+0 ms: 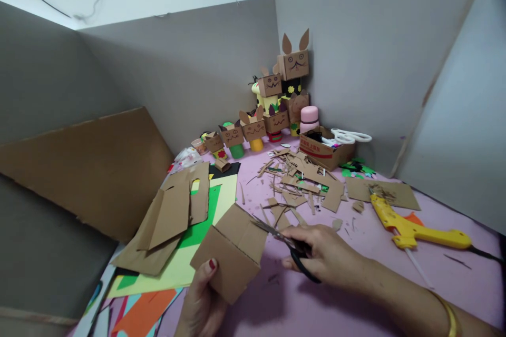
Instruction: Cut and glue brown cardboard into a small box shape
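Note:
My left hand (205, 295) grips a small cardboard box (233, 258) from below, its thumb pressed on the front face. A pair of scissors (292, 250) with black handles sits in my right hand (324, 253), fingers around the handles. The blades point left and reach the box's upper right edge; whether they are cutting into it I cannot tell. The box is tilted, and the inside of it is hidden. Below the box the pink tabletop (284, 305) shows.
Cardboard scraps (300, 179) lie ahead. On the right, a yellow glue gun (415, 229) rests near a cardboard piece (399, 195). Cardboard sheets (169, 221) cover coloured paper (221, 195) on the left. Cardboard animal figures (253, 129) and a box of tools (328, 150) stand behind.

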The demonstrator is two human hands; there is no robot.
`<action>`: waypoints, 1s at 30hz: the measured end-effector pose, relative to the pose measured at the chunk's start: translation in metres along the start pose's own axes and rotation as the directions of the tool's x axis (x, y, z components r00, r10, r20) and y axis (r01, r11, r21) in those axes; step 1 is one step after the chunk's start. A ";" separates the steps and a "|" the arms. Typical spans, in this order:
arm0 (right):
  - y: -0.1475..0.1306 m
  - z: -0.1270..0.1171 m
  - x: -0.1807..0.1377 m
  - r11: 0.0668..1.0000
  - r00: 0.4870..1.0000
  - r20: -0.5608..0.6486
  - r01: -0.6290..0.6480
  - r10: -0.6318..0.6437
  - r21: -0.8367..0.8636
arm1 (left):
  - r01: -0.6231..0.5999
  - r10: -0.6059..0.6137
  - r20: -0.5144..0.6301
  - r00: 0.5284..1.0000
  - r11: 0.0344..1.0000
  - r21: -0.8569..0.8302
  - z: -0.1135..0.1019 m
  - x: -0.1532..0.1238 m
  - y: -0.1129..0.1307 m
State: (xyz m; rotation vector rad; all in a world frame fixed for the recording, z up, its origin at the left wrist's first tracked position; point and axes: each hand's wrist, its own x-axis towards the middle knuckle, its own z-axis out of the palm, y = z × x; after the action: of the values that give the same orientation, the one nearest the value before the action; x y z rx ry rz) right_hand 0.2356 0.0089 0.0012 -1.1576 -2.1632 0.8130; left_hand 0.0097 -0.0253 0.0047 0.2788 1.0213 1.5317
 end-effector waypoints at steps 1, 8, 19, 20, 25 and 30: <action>0.000 -0.001 0.000 1.000 1.000 0.001 0.001 -0.001 -0.005 | 0.001 -0.001 0.001 1.000 1.000 0.004 0.000 0.000 0.000; 0.001 -0.005 -0.001 1.000 1.000 -0.001 -0.020 0.020 0.003 | -0.006 0.001 -0.078 0.997 0.998 -0.061 0.004 0.000 0.002; 0.007 0.003 -0.002 0.985 0.995 0.020 -0.098 0.097 0.139 | -0.022 0.013 -0.084 0.996 0.993 -0.114 0.007 -0.002 0.003; 0.007 0.002 -0.002 0.983 0.994 0.024 -0.105 0.102 0.149 | -0.024 0.015 -0.083 0.996 0.994 -0.110 0.006 -0.002 0.003; 0.002 -0.001 -0.003 0.997 0.998 0.026 -0.065 0.064 0.049 | -0.019 0.013 -0.066 0.998 0.996 -0.086 0.005 -0.001 0.005; -0.004 -0.003 -0.002 0.997 0.999 0.016 -0.037 0.038 -0.070 | -0.024 0.021 -0.051 0.998 0.997 -0.071 0.004 0.000 0.004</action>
State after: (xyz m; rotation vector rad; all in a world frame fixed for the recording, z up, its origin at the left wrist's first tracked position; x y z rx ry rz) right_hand 0.2363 0.0061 0.0060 -1.2333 -2.2054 0.7713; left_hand 0.0096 -0.0227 0.0103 0.2026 1.0034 1.5992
